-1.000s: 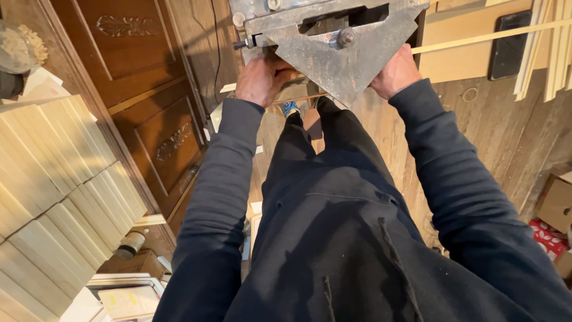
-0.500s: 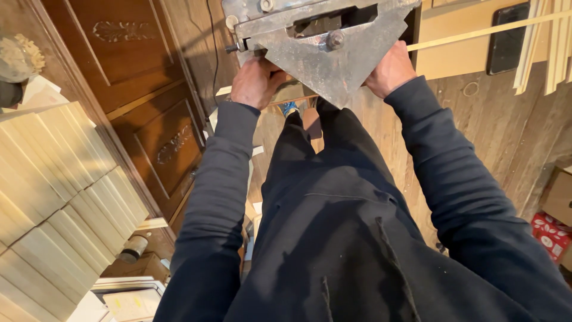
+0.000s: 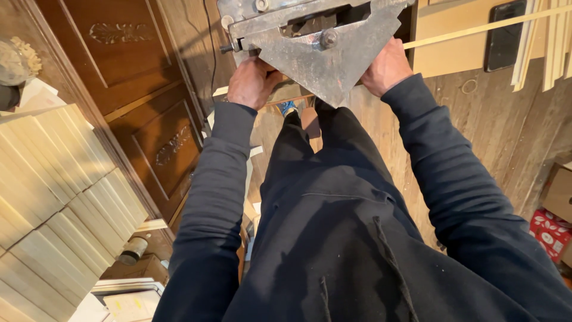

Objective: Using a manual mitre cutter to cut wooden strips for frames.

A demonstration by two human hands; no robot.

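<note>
Between both hands' fingers (image 3: pixel 253 80) — metal plate (image 3: pixel 328 59).

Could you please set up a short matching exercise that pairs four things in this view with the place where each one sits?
Things:
1. left hand
2. right hand
3. stack of pale wooden slats
4. red patterned box

Places:
A. at the right edge of the view, on the floor
B. on the right side of the triangular metal plate
C. at the left of the view, beside the dark carved door
D. on the left side of the triangular metal plate

Pairs: 1-D, 2-B, 3-C, 4-A
</note>
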